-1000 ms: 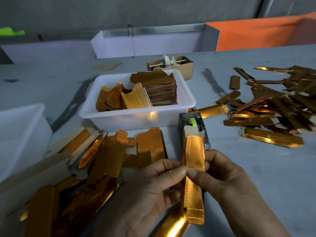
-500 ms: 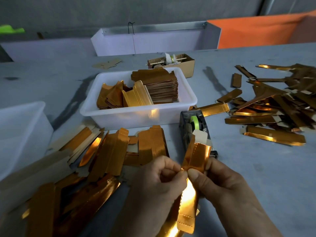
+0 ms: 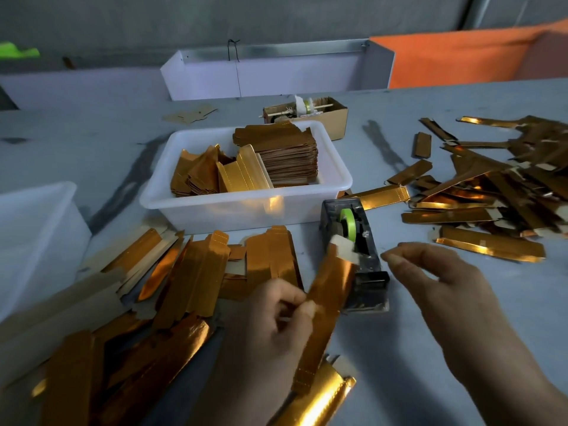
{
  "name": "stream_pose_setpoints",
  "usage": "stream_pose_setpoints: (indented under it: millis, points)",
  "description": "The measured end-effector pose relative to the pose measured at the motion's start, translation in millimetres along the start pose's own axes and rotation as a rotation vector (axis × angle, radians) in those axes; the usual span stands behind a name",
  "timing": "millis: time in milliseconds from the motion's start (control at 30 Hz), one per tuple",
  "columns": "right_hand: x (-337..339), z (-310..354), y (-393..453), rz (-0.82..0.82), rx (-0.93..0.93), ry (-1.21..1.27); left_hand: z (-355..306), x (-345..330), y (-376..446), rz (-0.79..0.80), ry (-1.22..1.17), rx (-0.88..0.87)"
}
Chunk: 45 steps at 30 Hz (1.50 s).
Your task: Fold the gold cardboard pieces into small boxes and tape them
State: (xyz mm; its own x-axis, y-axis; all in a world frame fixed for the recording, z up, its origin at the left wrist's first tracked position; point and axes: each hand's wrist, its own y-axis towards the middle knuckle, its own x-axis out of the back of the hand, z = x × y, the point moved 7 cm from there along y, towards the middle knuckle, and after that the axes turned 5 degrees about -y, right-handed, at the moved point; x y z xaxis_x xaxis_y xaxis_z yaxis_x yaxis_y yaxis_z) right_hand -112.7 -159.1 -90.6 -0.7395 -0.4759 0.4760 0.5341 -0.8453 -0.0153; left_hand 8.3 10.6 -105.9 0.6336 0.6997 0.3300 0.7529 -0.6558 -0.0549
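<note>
- The grey tabletop [image 3: 399,379] carries the whole job; taking the tape dispenser [image 3: 353,256] as the landmark, a broad spread of flat gold cardboard pieces [image 3: 190,272] lies to its left, unfolded and untaped, so I judge most of the work is left.
- To the right of the dispenser and further back sits a heap of narrow folded gold boxes [image 3: 491,192], probably the finished ones, though the glare makes any tape on them hard to confirm.
- Just behind the dispenser, a white plastic tub [image 3: 246,210] holds stacked flat blanks, a further supply.
- The right hand [image 3: 436,281] hovers just right of the dispenser, thumb and forefinger near each other; it seems to hold nothing.
- The left hand [image 3: 276,312] pinches one folded gold piece [image 3: 329,296], whose top end lies across the dispenser's near end; taping looks like the step in hand.
- No brand, label or writing can be read anywhere.
</note>
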Motion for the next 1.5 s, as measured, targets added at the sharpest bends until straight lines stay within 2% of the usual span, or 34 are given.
stream_pose_setpoints:
  millis: [67,133,333,467,600,700,833,1000,1167,1400,1500]
  points:
    - [-13.6,-5.5,4.6,0.105,-0.073,0.035,-12.7,-9.5,-0.2,0.064,0.108,-0.128]
    - [-22.0,-10.4,5.9,0.131,-0.121,0.037,-15.6,-17.8,1.0,0.105,0.088,-0.168]
    - [-34.8,-11.9,9.9,0.133,-0.157,0.087,0.5,-38.3,12.9,0.218,-0.383,0.098]
    - [-37.5,-7.4,12.3,0.079,-0.119,0.082,5.3,-41.9,15.0,0.158,-0.486,0.154]
    - [-25.7,6.1,11.5,-0.024,0.004,0.066,5.4,-41.7,16.0,0.118,-0.474,0.158]
    - [-18.7,0.9,3.1,-0.009,0.010,0.075,5.6,-42.1,17.1,0.113,-0.509,0.166]
    - [-20.8,-7.0,-13.9,0.012,0.019,-0.072,5.2,-42.6,18.0,0.117,-0.533,0.152]
    - [-21.6,-0.1,-18.8,-0.057,0.103,-0.277,-1.5,-45.7,18.6,0.123,-0.511,0.074]
    - [-25.0,-4.4,-20.4,-0.069,0.113,-0.254,-8.1,-48.9,20.7,0.182,-0.491,0.030]
    - [-29.6,-18.7,-23.2,-0.111,0.101,-0.096,-11.9,-47.0,21.7,0.159,-0.351,0.035]
    - [-27.9,-6.7,-19.8,-0.100,0.190,-0.353,-13.4,-46.0,23.2,0.137,-0.279,0.036]
